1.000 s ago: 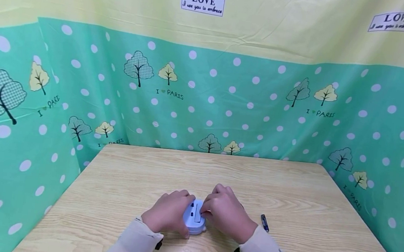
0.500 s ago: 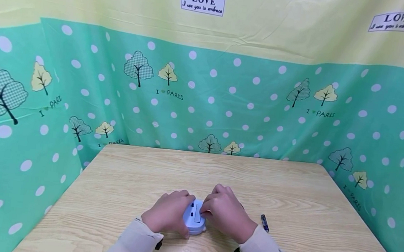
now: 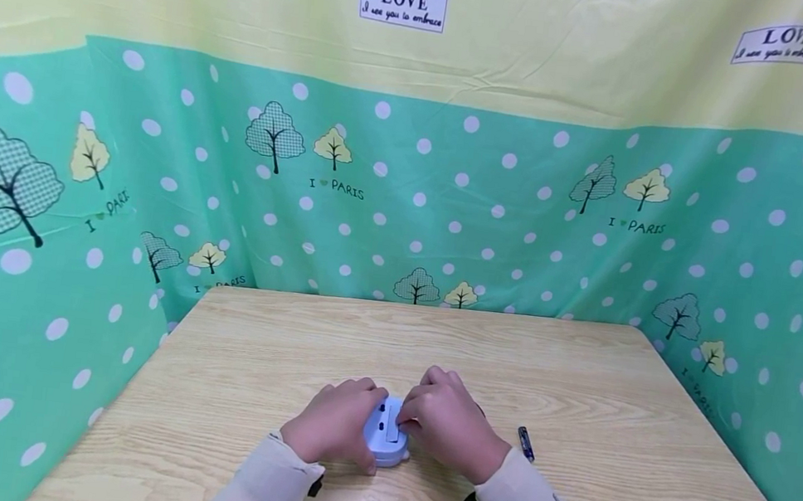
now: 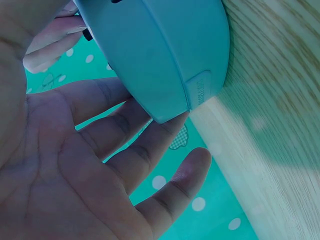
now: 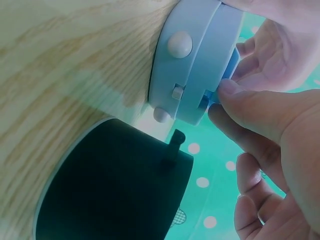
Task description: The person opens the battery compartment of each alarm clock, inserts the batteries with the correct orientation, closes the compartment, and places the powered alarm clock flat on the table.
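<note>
At the left, a rounded, light-blue plastic case (image 3: 384,451) is held by the person's left hand (image 3: 333,423), thumb at its near end and fingers along its far side; it rests on the pale wood-grained table (image 3: 246,348). For good work here, that brace should be kept firm but light, so that the smooth, curved wall is not let slide. A slim raised plate with lettering (image 4: 200,89) is moulded on the wall, and two small black knobs (image 3: 383,417) protrude from the upturned face.

Next to the knobs, a narrow, straight-edged light-blue strip (image 3: 393,423) is apparently pinched at its edge by the thumb and forefinger of the right hand (image 3: 453,426); what lies between the tips cannot be told. Force is best applied gently and evenly, since thin plastic could be bent. Whitish rounded knobs (image 5: 180,45) stand out from the side wall.

Beneath the right hand, a dark, curved object with a short peg (image 5: 110,180) is seen; farther right, a slender dark battery (image 3: 526,444) is left lying.
</note>
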`<action>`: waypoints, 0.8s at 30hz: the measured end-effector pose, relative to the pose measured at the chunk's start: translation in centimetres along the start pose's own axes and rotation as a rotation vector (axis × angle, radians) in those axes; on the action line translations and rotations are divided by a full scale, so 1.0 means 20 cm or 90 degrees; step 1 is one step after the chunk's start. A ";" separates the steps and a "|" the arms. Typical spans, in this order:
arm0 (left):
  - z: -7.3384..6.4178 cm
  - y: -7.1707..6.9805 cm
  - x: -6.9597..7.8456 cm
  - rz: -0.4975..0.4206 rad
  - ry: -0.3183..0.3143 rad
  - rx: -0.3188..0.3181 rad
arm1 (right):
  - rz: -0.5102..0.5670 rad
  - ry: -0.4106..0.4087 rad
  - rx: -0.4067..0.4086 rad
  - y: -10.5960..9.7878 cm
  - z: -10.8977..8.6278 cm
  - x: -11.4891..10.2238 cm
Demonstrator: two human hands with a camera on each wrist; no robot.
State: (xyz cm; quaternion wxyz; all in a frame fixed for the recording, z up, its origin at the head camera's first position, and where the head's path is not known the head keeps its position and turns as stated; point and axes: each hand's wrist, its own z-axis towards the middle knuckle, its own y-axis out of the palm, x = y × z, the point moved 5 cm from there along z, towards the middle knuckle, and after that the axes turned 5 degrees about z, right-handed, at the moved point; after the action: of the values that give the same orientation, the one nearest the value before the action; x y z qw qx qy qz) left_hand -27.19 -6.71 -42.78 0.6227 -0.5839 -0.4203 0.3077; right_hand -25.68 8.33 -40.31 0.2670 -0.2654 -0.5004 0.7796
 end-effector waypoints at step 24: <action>0.01 0.00 -0.01 0.001 0.002 -0.003 | 0.012 0.003 0.013 0.02 0.00 0.02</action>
State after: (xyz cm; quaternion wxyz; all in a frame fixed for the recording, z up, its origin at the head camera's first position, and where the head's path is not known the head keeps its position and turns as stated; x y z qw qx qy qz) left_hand -27.40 -6.76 -42.77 0.6219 -0.5860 -0.4196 0.3062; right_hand -26.01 8.49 -40.67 0.2633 -0.2696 -0.4893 0.7865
